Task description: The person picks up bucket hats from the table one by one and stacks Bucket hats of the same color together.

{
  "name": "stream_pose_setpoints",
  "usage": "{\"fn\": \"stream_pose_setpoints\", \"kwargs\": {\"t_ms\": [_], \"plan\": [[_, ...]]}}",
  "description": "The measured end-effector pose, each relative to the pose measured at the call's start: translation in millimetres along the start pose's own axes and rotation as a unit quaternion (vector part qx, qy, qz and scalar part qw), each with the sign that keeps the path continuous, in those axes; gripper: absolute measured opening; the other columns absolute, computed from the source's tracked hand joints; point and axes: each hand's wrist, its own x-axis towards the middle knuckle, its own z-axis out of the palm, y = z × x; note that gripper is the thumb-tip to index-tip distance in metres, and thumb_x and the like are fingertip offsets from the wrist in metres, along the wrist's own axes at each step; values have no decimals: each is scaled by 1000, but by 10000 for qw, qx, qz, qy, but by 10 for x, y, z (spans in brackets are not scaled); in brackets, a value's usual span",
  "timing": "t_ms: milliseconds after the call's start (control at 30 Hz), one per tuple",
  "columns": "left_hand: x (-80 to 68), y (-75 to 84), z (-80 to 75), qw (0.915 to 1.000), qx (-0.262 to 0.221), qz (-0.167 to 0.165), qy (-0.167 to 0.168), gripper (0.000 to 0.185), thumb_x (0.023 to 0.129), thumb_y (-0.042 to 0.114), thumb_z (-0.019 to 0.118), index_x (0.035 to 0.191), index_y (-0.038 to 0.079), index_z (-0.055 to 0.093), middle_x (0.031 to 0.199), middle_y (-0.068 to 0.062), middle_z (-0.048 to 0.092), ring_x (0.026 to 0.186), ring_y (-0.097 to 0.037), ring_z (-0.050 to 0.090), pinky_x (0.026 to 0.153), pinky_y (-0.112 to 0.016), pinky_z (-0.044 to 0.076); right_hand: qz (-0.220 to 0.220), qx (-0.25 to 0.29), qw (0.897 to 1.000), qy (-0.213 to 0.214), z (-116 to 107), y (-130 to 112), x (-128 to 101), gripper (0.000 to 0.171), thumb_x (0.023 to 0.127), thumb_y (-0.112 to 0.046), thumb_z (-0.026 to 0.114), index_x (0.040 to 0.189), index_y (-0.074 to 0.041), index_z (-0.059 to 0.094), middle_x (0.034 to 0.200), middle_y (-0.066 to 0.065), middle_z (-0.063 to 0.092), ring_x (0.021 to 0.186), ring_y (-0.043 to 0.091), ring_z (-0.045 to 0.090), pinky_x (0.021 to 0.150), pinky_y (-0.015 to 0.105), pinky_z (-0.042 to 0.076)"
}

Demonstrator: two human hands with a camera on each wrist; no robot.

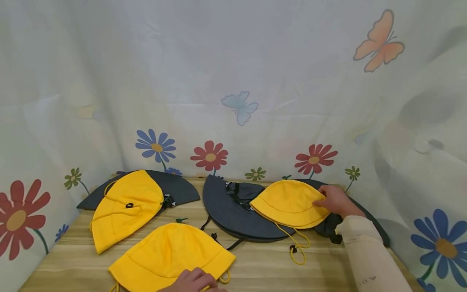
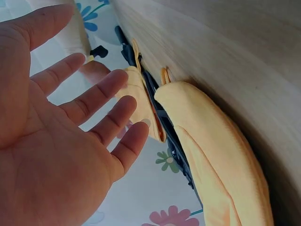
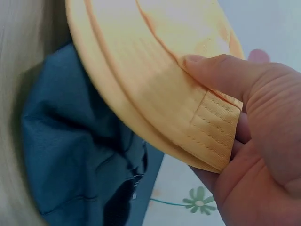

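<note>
My right hand [image 1: 339,201] pinches the brim edge of a yellow bucket hat [image 1: 292,196], thumb on the outer face and fingers behind it, as the right wrist view shows. That hat lies folded flat over dark wide-brimmed hats, its yellow cord [image 1: 300,247] hanging down to the table. At the front, my left hand [image 1: 195,281] is beside the lower edge of another yellow bucket hat [image 1: 175,251]. In the left wrist view, the left hand [image 2: 56,141] has its palm showing and its fingers spread loosely, with nothing held.
A third yellow hat [image 1: 127,211] lies on a dark brim [image 1: 178,186] at the left. Another dark hat [image 1: 230,215] spreads across the middle, its strap reaching the front hat. A further dark brim [image 1: 373,227] sits at the right. Floral curtains [image 1: 255,73] enclose the wooden table [image 1: 255,271].
</note>
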Motion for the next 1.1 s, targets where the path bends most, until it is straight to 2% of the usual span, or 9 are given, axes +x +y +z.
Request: {"fn": "stream_pose_setpoints", "kwargs": {"t_ms": [100,267,367,433,533,667,800,967,1100], "plan": [[40,-22,-88,9990,264,355,-118,37,106,53,48,142,43,52,119,19,57,100,0,45,72,-16,33,-114,72,9999,-24,-58,-55,-48,34,89,-26,80,100,0,62,85,10,63,75,22,54,67,32,50],[119,1,-296,9988,83,366,-324,44,104,50,54,145,34,53,123,9,58,102,-4,46,74,-16,34,-288,346,9990,70,-171,-137,-147,36,91,-29,78,102,-1,58,88,10,63,77,22,56,69,33,50],[162,-4,-441,9983,-191,151,-524,52,101,51,59,149,32,49,126,6,57,105,-6,45,78,-20,38,-486,486,9974,235,-223,-199,-230,35,92,-29,78,104,-2,59,89,9,63,79,22,56,69,33,49],[191,-2,-537,9969,-395,-177,-658,56,100,52,60,151,33,47,132,7,57,111,-8,46,85,-26,43,-630,536,9960,330,-244,-237,-290,36,93,-30,77,108,-2,62,92,9,66,80,21,57,70,33,50],[222,-1,-653,9930,-636,-768,-639,55,99,54,61,150,39,46,141,10,55,121,-12,49,98,-36,50,-830,660,9934,431,-259,-298,-384,36,94,-31,75,115,-2,67,96,8,68,80,19,58,70,30,52],[278,-34,-748,9887,-831,-1223,-244,51,100,54,60,147,41,48,146,8,54,129,-16,51,107,-47,50,-1048,828,9890,641,-273,-406,-543,35,94,-32,75,116,-4,70,91,3,68,73,15,57,64,26,51],[365,-116,-777,9889,-739,-1263,269,55,100,48,63,150,38,44,152,5,49,135,-19,48,112,-50,46,-1213,997,9846,768,-272,-562,-721,35,94,-32,75,117,-7,71,90,1,71,70,12,60,64,23,53],[483,-190,-787,9861,-661,-1145,1010,79,97,42,71,160,35,24,166,1,28,149,-25,34,116,-55,42,-1432,1359,9774,754,-275,-786,-955,32,94,-30,75,118,-9,70,91,0,72,71,9,61,64,23,55],[582,-202,-766,9750,-853,-1349,1548,104,89,48,78,163,41,4,171,-1,19,153,-29,30,117,-57,39,-1743,1860,9650,623,-270,-1006,-1153,27,93,-26,76,116,-11,71,94,-1,73,72,12,65,65,23,57]]}}
